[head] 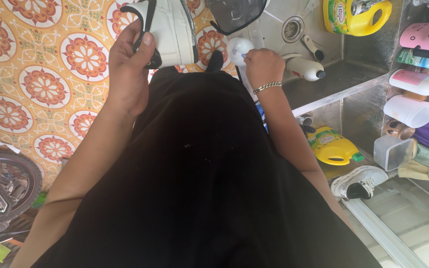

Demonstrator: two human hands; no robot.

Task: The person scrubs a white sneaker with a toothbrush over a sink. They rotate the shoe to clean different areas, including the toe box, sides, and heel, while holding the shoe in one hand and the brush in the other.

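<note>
Home washing corner: steel sink (323, 79), detergent jugs (356, 17), patterned floor tiles (40, 84).

The sneaker (172, 30) in the left hand (130, 64) looks like smooth white leather or imitation leather with black trim. The right hand (263, 67), wearing a shiny metal chain bracelet (267, 87), touches a glossy white plastic bottle (238, 49). The sink (333, 74) is brushed steel, dull and streaked. The yellow jugs (358, 17) are glossy plastic. The floor (40, 74) is patterned, slightly shiny tile. The dark garment (199, 188) is matt cloth.
</note>
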